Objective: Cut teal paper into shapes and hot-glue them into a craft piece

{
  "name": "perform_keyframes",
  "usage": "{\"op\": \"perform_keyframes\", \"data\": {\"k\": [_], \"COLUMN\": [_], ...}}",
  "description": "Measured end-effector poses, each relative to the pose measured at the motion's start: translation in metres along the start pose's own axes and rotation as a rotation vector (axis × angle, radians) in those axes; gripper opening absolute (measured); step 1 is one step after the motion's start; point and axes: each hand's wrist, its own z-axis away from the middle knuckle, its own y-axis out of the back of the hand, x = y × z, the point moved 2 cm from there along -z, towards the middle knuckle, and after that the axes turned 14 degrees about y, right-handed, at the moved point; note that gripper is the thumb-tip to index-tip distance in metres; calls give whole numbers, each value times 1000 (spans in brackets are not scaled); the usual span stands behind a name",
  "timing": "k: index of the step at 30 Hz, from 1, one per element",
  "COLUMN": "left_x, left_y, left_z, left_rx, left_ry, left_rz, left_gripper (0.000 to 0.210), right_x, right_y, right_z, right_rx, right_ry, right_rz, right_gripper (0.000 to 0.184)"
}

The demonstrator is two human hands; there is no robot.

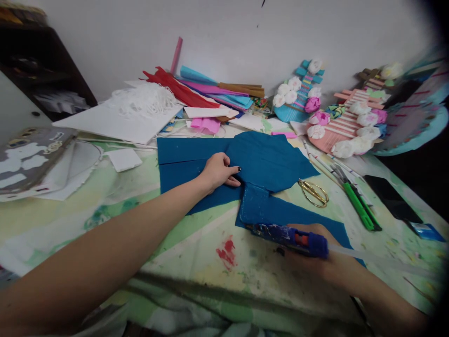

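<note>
My right hand (312,243) grips a blue hot glue gun (289,236) with a long clear glue stick out of its back. The nozzle is at the lower edge of a narrow blue tab (254,203), where glossy glue lines show. My left hand (220,172) is closed at the edge of the rounded blue sheet (271,159), fingers curled and partly hidden, holding it down. The tab joins the underside of this rounded shape. Other flat pieces of the same blue material (189,164) lie under and beside it. Whether it is crepe paper or cloth, I cannot tell.
Gold-handled scissors (314,193), a green cutter (359,206) and a dark phone (393,199) lie at the right. Guitar-shaped crafts with paper flowers (298,93) stand at the back. White board (140,126), paper shreds (143,98) and red crepe paper (182,89) are piled behind.
</note>
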Motion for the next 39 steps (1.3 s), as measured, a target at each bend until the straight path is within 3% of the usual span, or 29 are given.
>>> {"op": "perform_keyframes", "data": {"k": [3,9,16,21,25,32,39], "left_x": [1,3,2,2,2,3,1], "left_y": [0,-1,0,0,1,-1,5], "left_z": [1,6,3,1,1,4,-1], "left_rx": [2,13,9,1,7,22,50], "left_ry": [-6,3,-1,1,5,-1,-15], "left_rz": [-4,-2,13,27,31,8,-88], "left_gripper": [33,30,32,34,32,33,36], "right_x": [3,9,13,39,46,33,39], "right_y": [4,12,4,6,12,19,15], "right_z": [10,15,12,23,17,-1,4], "right_rx": [-68,83,41,257,330,324,343], "right_ry": [2,21,-29,-130,-144,-98,-171], "right_rz": [21,-19,-113,-126,-81,-38,-21], "right_gripper": [11,12,9,20,23,21,27]}}
